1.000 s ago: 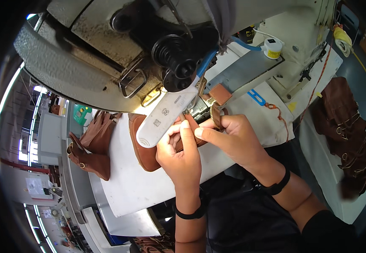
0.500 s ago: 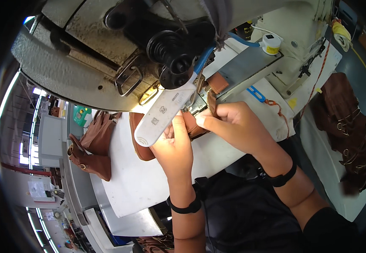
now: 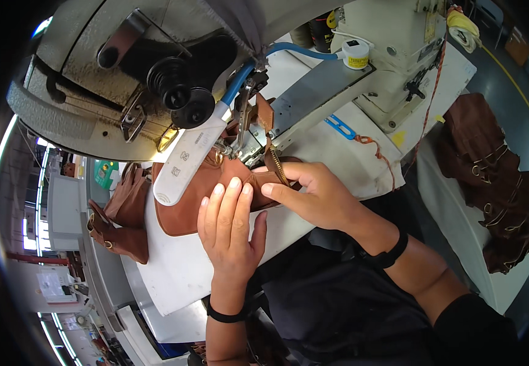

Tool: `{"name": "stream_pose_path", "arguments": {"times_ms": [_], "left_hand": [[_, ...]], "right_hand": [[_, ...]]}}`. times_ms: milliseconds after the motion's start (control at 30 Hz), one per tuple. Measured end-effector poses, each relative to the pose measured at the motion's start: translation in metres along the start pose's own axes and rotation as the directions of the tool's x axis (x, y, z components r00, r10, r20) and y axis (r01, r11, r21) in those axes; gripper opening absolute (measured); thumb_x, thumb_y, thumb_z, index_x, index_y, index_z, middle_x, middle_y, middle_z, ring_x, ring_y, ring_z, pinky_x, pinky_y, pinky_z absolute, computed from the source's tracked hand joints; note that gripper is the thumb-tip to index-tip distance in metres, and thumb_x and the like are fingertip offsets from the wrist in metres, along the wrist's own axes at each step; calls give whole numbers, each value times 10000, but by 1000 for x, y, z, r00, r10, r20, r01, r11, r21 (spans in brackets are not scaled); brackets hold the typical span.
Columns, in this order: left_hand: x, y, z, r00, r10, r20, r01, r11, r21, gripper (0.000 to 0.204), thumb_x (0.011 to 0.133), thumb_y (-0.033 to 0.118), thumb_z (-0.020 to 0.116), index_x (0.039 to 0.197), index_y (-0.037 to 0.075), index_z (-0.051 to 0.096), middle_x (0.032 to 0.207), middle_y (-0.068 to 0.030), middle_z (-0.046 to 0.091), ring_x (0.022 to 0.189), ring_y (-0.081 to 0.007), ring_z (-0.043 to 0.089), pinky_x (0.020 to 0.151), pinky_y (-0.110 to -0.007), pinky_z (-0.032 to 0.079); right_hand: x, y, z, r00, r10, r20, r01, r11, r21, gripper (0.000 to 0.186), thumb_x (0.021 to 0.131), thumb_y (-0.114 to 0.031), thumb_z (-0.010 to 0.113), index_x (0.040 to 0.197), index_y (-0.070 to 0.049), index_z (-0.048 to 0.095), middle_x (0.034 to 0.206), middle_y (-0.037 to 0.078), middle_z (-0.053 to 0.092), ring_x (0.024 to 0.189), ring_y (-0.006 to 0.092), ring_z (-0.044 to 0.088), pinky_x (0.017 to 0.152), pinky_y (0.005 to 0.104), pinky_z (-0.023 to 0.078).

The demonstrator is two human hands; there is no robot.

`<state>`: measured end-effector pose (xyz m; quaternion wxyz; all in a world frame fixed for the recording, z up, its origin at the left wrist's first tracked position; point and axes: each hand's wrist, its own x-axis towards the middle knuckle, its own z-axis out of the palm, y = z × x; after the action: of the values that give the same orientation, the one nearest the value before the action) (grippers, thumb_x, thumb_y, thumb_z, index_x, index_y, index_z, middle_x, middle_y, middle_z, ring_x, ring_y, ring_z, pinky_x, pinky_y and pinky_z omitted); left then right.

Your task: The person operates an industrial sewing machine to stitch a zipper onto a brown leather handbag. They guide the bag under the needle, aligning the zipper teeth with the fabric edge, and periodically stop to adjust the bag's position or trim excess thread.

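Note:
A brown leather bag [image 3: 182,210] lies beneath the head of a sewing machine [image 3: 93,73]. My left hand [image 3: 231,222] rests on the leather with its fingers stretched out flat. With thumb and fingers closed, my right hand [image 3: 316,198] grips the bag's edge beside a brass-toothed zipper [image 3: 275,163]. At the zipper's upper end stands a small brown leather tab [image 3: 265,114], close to the needle area. A white lamp [image 3: 188,157] on a blue flexible neck hangs over the bag and hides part of it.
Brown leather bags [image 3: 124,210] sit to the left on the white table surface [image 3: 176,274]. A blue plastic tool [image 3: 341,127] on an orange cord and a small white pot [image 3: 355,55] lie to the right. More brown leather pieces [image 3: 490,183] are piled at far right.
My left hand has come out from under the lamp and spread flat on the leather. More of the bag now shows. The whole view has shifted, and my right hand still pinches near the zipper.

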<state>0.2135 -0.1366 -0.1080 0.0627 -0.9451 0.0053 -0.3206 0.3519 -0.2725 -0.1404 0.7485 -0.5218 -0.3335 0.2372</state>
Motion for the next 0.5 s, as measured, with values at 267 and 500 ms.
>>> {"name": "stream_pose_path", "arguments": {"times_ms": [267, 500], "left_hand": [[-1, -3, 13, 995, -3, -101, 13, 995, 97, 402, 945, 217, 747, 1327, 105, 694, 1342, -52, 698, 1260, -222, 617, 1102, -397, 420], [13, -4, 6, 991, 5, -131, 1, 999, 46, 439, 856, 119, 781, 1289, 113, 715, 1253, -20, 737, 1132, -184, 659, 975, -338, 435]], "right_hand": [[2, -26, 3, 956, 265, 126, -293, 867, 403, 304, 1042, -133, 640, 1251, 79, 706, 1056, 95, 753, 1016, 148, 708, 933, 302, 575], [4, -32, 3, 959, 277, 53, -280, 916, 287, 288, 1049, -162, 627, 1196, 70, 715, 1005, 77, 746, 927, 115, 693, 832, 272, 584]]}}
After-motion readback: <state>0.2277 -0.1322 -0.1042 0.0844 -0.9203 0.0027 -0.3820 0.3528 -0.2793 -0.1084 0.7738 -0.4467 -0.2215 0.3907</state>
